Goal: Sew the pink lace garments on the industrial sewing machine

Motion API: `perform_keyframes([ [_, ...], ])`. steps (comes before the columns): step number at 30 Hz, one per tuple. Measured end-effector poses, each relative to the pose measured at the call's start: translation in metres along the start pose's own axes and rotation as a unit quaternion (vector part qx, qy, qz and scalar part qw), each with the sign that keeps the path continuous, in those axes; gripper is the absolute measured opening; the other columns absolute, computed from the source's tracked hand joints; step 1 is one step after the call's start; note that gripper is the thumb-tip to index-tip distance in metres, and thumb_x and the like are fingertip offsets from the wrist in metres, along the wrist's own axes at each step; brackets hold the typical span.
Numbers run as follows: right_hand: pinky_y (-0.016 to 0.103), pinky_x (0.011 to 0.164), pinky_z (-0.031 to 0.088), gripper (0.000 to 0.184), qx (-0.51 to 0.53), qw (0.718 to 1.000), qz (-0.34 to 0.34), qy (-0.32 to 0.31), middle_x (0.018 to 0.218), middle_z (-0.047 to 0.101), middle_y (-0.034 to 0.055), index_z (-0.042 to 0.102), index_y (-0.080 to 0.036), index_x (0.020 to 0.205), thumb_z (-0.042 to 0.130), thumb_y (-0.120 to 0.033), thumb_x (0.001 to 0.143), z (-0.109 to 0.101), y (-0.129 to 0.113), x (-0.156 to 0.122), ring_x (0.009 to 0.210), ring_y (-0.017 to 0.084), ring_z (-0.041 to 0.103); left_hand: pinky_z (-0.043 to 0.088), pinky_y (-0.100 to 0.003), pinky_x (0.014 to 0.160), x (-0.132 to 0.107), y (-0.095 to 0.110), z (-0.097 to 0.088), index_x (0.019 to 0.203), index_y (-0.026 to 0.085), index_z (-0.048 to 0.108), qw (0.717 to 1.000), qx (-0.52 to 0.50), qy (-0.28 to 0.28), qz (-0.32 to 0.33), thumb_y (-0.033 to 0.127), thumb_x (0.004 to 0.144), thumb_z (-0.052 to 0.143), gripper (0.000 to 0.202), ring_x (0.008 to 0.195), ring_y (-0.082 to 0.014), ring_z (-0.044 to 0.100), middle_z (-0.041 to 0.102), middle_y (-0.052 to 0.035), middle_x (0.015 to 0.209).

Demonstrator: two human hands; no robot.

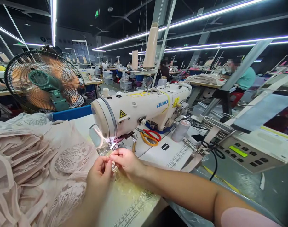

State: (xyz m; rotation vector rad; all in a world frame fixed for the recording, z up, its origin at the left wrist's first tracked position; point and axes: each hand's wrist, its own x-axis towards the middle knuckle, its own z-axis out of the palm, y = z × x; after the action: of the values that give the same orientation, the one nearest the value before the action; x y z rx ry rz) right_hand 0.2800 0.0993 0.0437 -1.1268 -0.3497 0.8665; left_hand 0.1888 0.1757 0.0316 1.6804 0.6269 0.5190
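Observation:
My left hand (99,172) and my right hand (126,160) meet just in front of the sewing machine's needle area. Both are closed, thumbs and forefingers pinched together. Whatever lies between the fingertips is too small and hidden to make out. Right behind them is the lit presser foot (113,145) of the white sewing machine (134,110). Beside my left hand spreads a heap of pale pink lace bras (28,164). Past my right hand rest orange-and-red-handled scissors (150,138), a black razor blade (165,147) and a grey thread cone (181,130).
A large fan (44,80) stands at the left behind the bras. Tall beige thread cones (151,47) rise behind the machine. At right are a control box (250,151) and a slanting metal pole (243,67). A person in a teal top (246,78) sits farther back.

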Motion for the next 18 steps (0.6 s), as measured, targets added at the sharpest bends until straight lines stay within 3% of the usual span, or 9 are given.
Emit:
perform_keyframes([
  [3,0.018,0.044,0.025,0.020,-0.001,1.000,0.000,-0.016,0.048,0.049,-0.0068,0.055,-0.013,0.063,0.072,-0.024,0.060,-0.002,-0.004,0.001,0.044,0.003,0.038,0.042,-0.024,0.054,-0.001,0.001,0.000,0.078,0.021,0.055,0.999,0.042,0.005,0.013,0.049,0.077,0.051,0.028,0.057,-0.0135,0.052,0.053,0.0034,0.057],
  [6,0.016,0.038,0.020,0.017,-0.033,0.999,0.026,-0.030,0.043,0.047,-0.0069,0.055,-0.012,0.061,0.068,-0.022,0.066,-0.006,-0.013,0.000,0.038,0.002,0.035,0.048,-0.026,0.064,0.000,0.001,-0.001,0.073,0.021,0.058,0.995,0.079,0.002,0.064,0.047,0.075,0.053,0.027,0.074,-0.0167,0.057,0.059,-0.0025,0.078],
  [8,0.015,0.036,0.020,0.017,-0.059,0.996,0.056,-0.043,0.049,0.056,-0.0027,0.054,-0.012,0.065,0.067,-0.022,0.069,-0.009,-0.021,-0.002,0.038,0.003,0.044,0.051,-0.028,0.072,0.002,0.001,-0.001,0.070,0.020,0.060,0.992,0.087,0.023,0.089,0.046,0.073,0.054,0.026,0.092,-0.0196,0.057,0.057,-0.0067,0.099],
  [10,0.014,0.036,0.028,0.019,-0.070,0.993,0.077,-0.061,0.065,0.065,0.0029,0.052,-0.013,0.067,0.068,-0.023,0.069,-0.013,-0.029,-0.003,0.047,0.007,0.057,0.052,-0.028,0.072,0.004,0.001,-0.002,0.066,0.020,0.059,0.991,0.088,0.040,0.091,0.046,0.071,0.054,0.028,0.099,-0.0214,0.055,0.053,-0.0086,0.107],
  [12,0.015,0.040,0.039,0.021,-0.075,0.990,0.090,-0.074,0.071,0.066,0.0044,0.049,-0.014,0.069,0.068,-0.022,0.070,-0.018,-0.034,-0.003,0.053,0.010,0.062,0.052,-0.028,0.070,0.005,0.002,-0.001,0.063,0.020,0.058,0.991,0.087,0.039,0.094,0.046,0.071,0.052,0.028,0.097,-0.0217,0.056,0.055,-0.0087,0.104],
  [15,0.018,0.044,0.045,0.013,-0.124,0.986,0.094,-0.065,0.060,0.062,0.0002,0.049,-0.014,0.071,0.061,-0.017,0.076,-0.026,-0.033,0.000,0.048,0.009,0.060,0.051,-0.029,0.069,0.005,0.004,0.000,0.060,0.021,0.056,0.990,0.085,0.038,0.110,0.045,0.070,0.051,0.027,0.094,-0.0221,0.056,0.059,-0.0074,0.094],
  [18,0.020,0.048,0.048,0.007,-0.278,0.959,0.028,-0.043,0.060,0.060,-0.0005,0.052,-0.013,0.073,0.051,-0.014,0.080,-0.036,-0.027,0.008,0.049,0.008,0.059,0.050,-0.028,0.069,0.005,0.004,0.000,0.060,0.021,0.055,0.989,0.091,0.044,0.105,0.044,0.071,0.049,0.027,0.093,-0.0220,0.057,0.060,-0.0069,0.093],
])
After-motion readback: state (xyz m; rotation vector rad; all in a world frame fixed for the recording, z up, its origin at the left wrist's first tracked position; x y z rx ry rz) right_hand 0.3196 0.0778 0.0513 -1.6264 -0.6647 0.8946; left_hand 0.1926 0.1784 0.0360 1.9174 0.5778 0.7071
